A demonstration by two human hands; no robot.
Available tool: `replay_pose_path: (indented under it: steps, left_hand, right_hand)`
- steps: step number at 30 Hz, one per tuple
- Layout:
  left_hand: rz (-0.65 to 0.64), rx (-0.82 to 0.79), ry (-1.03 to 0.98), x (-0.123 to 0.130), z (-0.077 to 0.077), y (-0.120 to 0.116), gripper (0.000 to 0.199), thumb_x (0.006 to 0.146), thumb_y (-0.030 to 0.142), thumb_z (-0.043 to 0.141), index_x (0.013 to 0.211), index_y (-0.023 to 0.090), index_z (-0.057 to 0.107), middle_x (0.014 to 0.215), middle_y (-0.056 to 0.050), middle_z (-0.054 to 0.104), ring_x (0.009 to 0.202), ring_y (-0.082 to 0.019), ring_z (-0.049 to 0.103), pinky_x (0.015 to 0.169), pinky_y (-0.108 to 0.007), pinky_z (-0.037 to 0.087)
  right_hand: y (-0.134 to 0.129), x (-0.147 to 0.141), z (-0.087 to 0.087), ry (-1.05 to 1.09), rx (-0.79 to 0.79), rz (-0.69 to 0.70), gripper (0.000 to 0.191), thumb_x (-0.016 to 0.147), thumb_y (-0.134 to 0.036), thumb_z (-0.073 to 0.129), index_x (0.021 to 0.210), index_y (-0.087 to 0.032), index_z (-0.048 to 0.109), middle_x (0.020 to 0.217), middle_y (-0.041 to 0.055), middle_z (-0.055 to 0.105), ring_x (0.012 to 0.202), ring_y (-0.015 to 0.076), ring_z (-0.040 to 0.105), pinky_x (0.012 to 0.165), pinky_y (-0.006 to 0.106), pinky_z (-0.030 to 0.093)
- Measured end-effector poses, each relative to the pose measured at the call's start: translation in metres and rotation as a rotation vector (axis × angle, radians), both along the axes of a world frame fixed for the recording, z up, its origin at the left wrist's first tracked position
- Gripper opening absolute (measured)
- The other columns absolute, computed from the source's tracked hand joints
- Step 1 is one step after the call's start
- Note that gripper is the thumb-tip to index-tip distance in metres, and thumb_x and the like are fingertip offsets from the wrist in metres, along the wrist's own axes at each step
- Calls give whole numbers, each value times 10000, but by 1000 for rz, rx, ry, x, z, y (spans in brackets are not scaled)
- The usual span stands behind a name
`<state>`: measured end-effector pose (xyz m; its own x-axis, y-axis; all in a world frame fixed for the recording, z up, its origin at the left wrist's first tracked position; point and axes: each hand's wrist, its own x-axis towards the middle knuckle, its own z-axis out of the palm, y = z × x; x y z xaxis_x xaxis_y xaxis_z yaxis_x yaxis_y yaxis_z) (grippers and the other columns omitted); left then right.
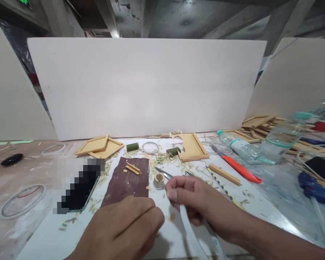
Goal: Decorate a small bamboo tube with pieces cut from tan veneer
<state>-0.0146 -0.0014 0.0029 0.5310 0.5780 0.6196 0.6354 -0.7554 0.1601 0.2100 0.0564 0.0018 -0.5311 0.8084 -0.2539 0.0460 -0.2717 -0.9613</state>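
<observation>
My left hand [124, 229] is closed, back of the hand up, over the near edge of the brown sheet [127, 180]; its fingertips and anything in them are hidden. To its right, my right hand [191, 198] has its thumb and forefinger pinched together. What that pinch holds is too small to make out. Pale curved strips [189, 227] run down from beneath my right hand. A small round bamboo piece [159, 181] stands just beyond the gap between my hands, beside a pointed metal blade [164, 173]. A split bamboo piece [132, 168] lies on the brown sheet.
Green shavings surround green bamboo pieces [132, 147] and a notched wooden panel [194, 147]. A phone [83, 191] lies left. To the right are a wooden strip [224, 174], a red-handled knife [241, 169], bottles [281, 139] and a blue-handled tool [315, 189]. A white board [148, 86] stands behind.
</observation>
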Motion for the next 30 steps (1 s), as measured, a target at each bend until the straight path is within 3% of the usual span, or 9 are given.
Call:
replay_pose_path:
  steps: [3, 5, 9, 13, 17, 19, 22, 27, 30]
  left_hand:
    - [29, -127, -16, -4, 4, 2, 187, 990, 124, 549, 1079, 281, 595, 977, 31, 715, 817, -104, 694, 732, -159, 499]
    - [121, -258, -122, -7, 7, 5, 159, 1005, 165, 552, 1044, 309, 607, 978, 52, 700, 846, -100, 683, 760, -156, 491]
    - [247, -427, -187, -8, 10, 10, 113, 1030, 299, 540, 978, 302, 640, 901, 54, 666, 734, -114, 631, 661, -202, 464]
    - [273, -496, -205, -8, 10, 11, 137, 1036, 332, 521, 988, 305, 647, 917, 50, 662, 753, -128, 620, 657, -224, 445]
    - [254, -520, -173, -7, 11, 12, 119, 1036, 329, 530, 1002, 311, 643, 941, 48, 656, 787, -135, 601, 704, -235, 432]
    - [252, -526, -167, -7, 10, 13, 116, 1037, 338, 532, 1007, 315, 641, 944, 47, 656, 793, -136, 596, 708, -236, 428]
    - [269, -555, -157, -7, 5, 15, 123, 1032, 358, 539, 1011, 320, 654, 939, 42, 666, 795, -145, 602, 697, -244, 426]
    - [261, -739, -204, -3, -4, 17, 176, 1014, 400, 550, 965, 292, 680, 872, 27, 683, 732, -149, 632, 590, -236, 429]
    - [244, -820, -257, -1, -6, 16, 201, 1005, 415, 557, 945, 271, 684, 852, 23, 689, 694, -145, 629, 573, -226, 442]
  right_hand:
    - [10, 5, -3, 25, 59, -56, 198, 918, -366, 709, 853, -204, 617, 664, -86, 449, 493, 54, 273, 424, 157, 243]
    - [14, 8, -3, 9, 110, -29, 198, 942, -402, 701, 954, -210, 654, 681, -81, 443, 543, 69, 315, 475, 165, 285]
    - [15, 12, -2, -89, 159, 40, 245, 942, -388, 708, 1126, -227, 692, 760, -46, 500, 666, 103, 423, 595, 203, 364]
    - [13, 12, -2, -54, 119, 44, 205, 912, -281, 687, 1111, -236, 703, 774, -41, 490, 665, 111, 398, 594, 225, 334]
    - [12, 10, -2, 10, 79, 1, 214, 967, -396, 585, 1022, -223, 699, 712, -59, 383, 597, 109, 289, 529, 232, 231]
    - [15, 12, 2, -125, 166, -50, 273, 982, -456, 541, 1003, -231, 693, 753, -46, 438, 577, 103, 309, 509, 231, 227]
    - [27, 24, 11, -545, 457, -27, 314, 1000, -477, 474, 987, -243, 683, 787, -17, 570, 581, 124, 448, 506, 239, 318]
    - [51, 51, 12, -739, 559, 88, 261, 932, -395, 589, 764, -226, 696, 671, 7, 648, 553, 178, 552, 523, 282, 397]
    - [47, 51, 8, -786, 700, 82, 156, 934, -292, 585, 869, -222, 708, 912, 74, 720, 826, 260, 650, 745, 358, 478]
